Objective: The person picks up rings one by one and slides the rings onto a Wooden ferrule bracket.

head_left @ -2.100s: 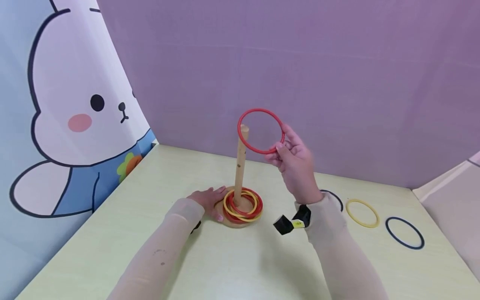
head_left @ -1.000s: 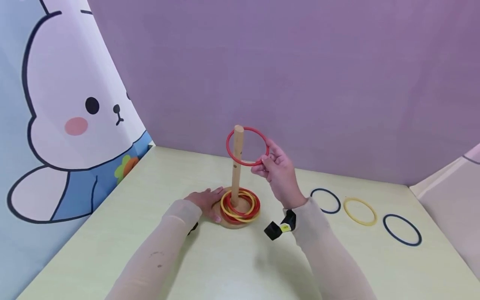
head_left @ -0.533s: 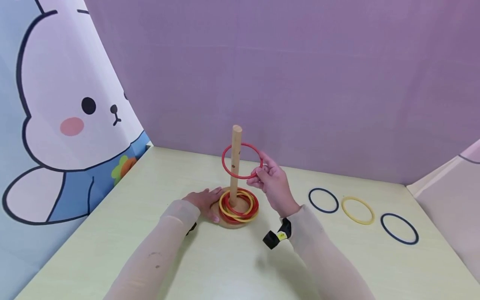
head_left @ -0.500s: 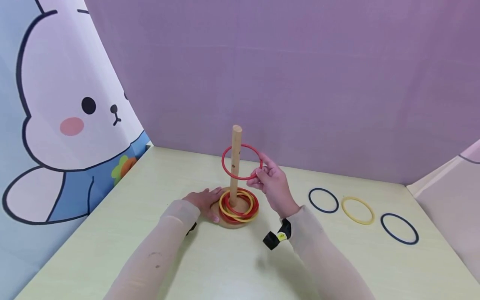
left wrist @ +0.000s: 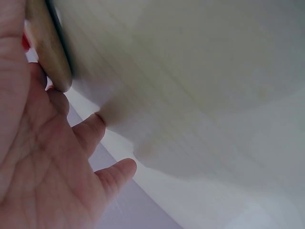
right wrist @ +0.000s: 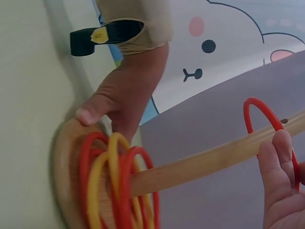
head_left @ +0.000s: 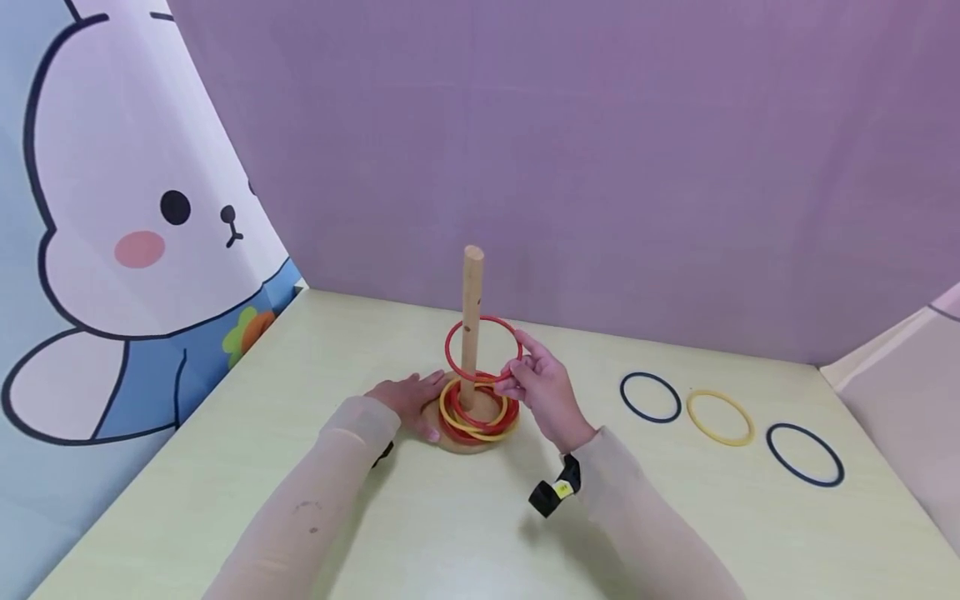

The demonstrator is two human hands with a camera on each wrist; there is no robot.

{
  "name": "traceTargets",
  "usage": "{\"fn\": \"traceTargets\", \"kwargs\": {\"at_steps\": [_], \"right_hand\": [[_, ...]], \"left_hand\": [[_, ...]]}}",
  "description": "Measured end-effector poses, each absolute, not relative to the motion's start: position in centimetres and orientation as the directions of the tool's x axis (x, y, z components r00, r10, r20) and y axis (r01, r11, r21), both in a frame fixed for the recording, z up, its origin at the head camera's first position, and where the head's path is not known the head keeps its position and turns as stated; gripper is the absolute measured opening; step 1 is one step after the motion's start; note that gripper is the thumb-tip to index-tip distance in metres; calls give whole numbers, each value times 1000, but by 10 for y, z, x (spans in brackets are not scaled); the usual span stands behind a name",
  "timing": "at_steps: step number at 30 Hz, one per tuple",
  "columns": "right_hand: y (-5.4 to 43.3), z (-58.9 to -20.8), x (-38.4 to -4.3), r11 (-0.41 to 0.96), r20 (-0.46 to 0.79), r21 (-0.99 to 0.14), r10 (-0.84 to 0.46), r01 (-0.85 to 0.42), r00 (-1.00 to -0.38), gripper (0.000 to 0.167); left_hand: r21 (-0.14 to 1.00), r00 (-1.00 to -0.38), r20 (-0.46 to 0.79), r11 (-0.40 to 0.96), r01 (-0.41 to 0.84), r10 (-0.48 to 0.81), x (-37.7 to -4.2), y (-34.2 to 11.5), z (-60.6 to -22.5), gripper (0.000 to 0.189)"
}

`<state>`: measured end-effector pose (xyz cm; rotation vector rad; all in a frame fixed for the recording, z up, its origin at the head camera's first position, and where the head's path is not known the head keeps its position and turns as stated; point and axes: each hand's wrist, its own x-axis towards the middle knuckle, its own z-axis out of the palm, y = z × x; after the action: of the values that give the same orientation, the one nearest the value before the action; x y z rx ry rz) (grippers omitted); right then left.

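My right hand point(head_left: 549, 398) pinches a red ring point(head_left: 447, 348) between thumb and fingers. The ring encircles the upright wooden peg point(head_left: 472, 287) partway down its length, as the right wrist view also shows. Around the foot of the peg lie several red and yellow rings point(right wrist: 125, 191), loosely stacked on the round wooden base point(head_left: 463, 449). My left hand point(head_left: 408, 402) rests against the left side of that base, thumb at its near edge and fingers stretched along it. In the left wrist view its palm point(left wrist: 38, 157) faces the camera beside the base's edge point(left wrist: 52, 52).
To the right on the pale table point(head_left: 450, 533) lie a dark blue ring point(head_left: 624, 398), a yellow ring point(head_left: 693, 413) and another dark blue ring point(head_left: 838, 468). A purple cloth wall point(head_left: 600, 167) stands behind, and a cartoon-printed cloth point(head_left: 112, 183) hangs at the left.
The right hand has brought the red ring left over the peg's top and lowered it along the peg. The left hand stays at the base. The view has shifted slightly.
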<state>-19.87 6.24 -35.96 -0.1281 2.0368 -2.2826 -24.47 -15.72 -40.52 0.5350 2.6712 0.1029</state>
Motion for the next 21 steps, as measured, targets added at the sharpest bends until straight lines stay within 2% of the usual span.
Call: {"fn": "traceTargets", "kwargs": {"at_steps": [6,21], "right_hand": [[63,-373,-198,-110,-37,-993,-114,50,-993,52],[69,-401,-194,-139,-42,-988,-121,59,-992,52]], "left_hand": [[151,-834,-398,924,351,382,-246,-158,-405,96],[150,-841,-384,925,350,381,-248,-157,-409,96]]}}
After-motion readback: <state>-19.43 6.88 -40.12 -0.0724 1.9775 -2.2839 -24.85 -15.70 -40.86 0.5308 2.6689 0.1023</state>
